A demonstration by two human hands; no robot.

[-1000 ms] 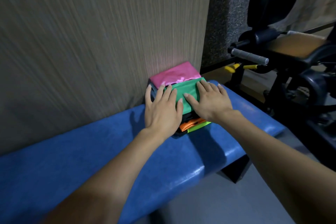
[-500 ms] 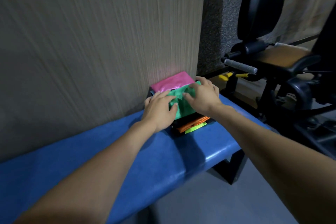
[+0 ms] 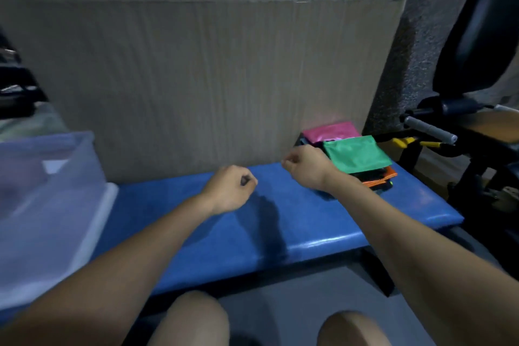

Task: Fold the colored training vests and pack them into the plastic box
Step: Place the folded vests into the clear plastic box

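Observation:
A stack of folded vests sits on the right end of the blue bench (image 3: 280,222), against the wall. A folded green vest (image 3: 355,157) lies on top, a pink vest (image 3: 331,131) is behind it, and an orange vest (image 3: 380,178) shows at the stack's lower edge. My right hand (image 3: 304,167) hovers just left of the stack with fingers curled, holding nothing. My left hand (image 3: 231,189) hangs over the middle of the bench, fingers curled, empty. A clear plastic box (image 3: 53,194) stands on the left end of the bench.
A wood-grain wall panel (image 3: 210,78) runs behind the bench. Black exercise equipment with a grey handle (image 3: 429,130) and yellow parts stands to the right. My knees (image 3: 191,320) show below the bench's front edge.
Both hands have lifted off the green vest and pulled back to the left, fingers curling. The view has swung left and back, bringing the plastic box into sight.

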